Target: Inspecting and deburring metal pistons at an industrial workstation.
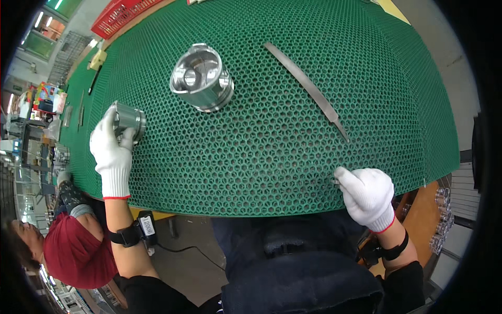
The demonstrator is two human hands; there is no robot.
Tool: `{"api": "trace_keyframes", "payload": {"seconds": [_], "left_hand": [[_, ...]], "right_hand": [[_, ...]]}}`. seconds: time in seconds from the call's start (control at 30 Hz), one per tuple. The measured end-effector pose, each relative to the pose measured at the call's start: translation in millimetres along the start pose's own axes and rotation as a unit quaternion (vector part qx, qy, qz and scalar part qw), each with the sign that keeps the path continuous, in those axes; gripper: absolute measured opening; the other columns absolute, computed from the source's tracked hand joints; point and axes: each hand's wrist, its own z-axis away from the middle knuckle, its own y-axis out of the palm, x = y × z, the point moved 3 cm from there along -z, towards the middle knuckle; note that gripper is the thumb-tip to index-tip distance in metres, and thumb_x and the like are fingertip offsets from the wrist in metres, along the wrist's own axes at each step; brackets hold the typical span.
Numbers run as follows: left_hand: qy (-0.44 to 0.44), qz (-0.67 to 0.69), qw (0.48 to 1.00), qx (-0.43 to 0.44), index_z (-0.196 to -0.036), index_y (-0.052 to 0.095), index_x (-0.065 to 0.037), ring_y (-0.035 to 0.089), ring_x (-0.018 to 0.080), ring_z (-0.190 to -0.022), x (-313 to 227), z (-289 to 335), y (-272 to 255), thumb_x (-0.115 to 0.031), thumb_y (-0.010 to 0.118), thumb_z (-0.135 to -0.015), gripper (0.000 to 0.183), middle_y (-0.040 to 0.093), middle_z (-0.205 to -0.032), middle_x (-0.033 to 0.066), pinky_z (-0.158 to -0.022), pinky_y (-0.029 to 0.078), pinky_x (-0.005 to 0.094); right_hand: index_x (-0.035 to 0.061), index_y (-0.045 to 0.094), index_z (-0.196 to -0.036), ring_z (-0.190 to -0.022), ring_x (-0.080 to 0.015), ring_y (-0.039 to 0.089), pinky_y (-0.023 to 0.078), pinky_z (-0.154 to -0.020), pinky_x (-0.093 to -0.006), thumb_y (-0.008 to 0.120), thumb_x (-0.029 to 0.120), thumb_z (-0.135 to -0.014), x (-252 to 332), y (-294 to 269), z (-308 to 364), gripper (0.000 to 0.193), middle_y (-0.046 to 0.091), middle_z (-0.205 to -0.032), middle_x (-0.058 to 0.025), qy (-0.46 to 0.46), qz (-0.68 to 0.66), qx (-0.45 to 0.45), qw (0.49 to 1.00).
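Observation:
My left hand (111, 149), in a white knitted glove, is wrapped round a shiny metal piston (130, 121) at the left of the green honeycomb mat (251, 152). A second piston (209, 86) stands on the mat to its right and farther off, its hollow end facing up. Bare metal shows on a flat file (303, 81), which lies slantwise on the right half, its pointed tang toward me. Near the front right edge, my gloved right hand (367, 196) is closed. A small bit shows by its fingertips, too little of it visible to name.
A red plastic basket (123, 18) sits at the far left edge. Slim tools and a yellow object (97, 60) lie along the left side. A person in a dark red top (73, 251) is at my left. Several metal parts (442, 220) rest on a wooden board at lower right.

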Motion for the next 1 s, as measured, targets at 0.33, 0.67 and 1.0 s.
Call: {"api": "trace_keyframes", "payload": {"seconds": [0.33,0.67,1.0], "left_hand": [[0.171,0.155,0.968,-0.102,-0.083,0.062,-0.007,0.059,0.0349,-0.078,-148,-42,-14,-0.015,0.069,-0.084,0.011,0.06,-0.078,0.0134,-0.087,0.048,0.0443],[0.14,0.446,0.883,-0.03,-0.092,0.064,0.0,0.058,0.0279,-0.087,-190,11,-53,-0.006,0.061,-0.082,0.012,0.059,-0.091,0.0134,-0.078,0.048,0.0376],[0.15,0.381,0.912,-0.029,-0.091,0.062,-0.001,0.055,0.0281,-0.078,-205,61,-80,-0.016,0.063,-0.084,0.016,0.059,-0.085,0.0122,-0.076,0.045,0.0391]], "right_hand": [[0.0083,0.067,-0.112,-0.057,-0.0234,0.057,0.046,-0.05,-0.0347,0.063,0.0,-0.072,-2,-3,1,0.041,0.055,-0.068,-0.0051,-0.006,-0.012,-0.001,1.0],[0.0095,0.067,-0.117,-0.067,-0.0229,0.062,0.052,-0.058,-0.0322,0.063,-0.004,-0.08,35,-12,-46,0.04,0.06,-0.079,-0.0071,0.003,-0.114,-0.001,0.993],[0.0149,0.07,-0.109,-0.053,-0.0168,0.058,0.046,-0.043,-0.0297,0.068,0.012,-0.075,55,-10,-33,0.035,0.058,-0.071,-0.0008,-0.055,0.006,0.022,0.998]]}}
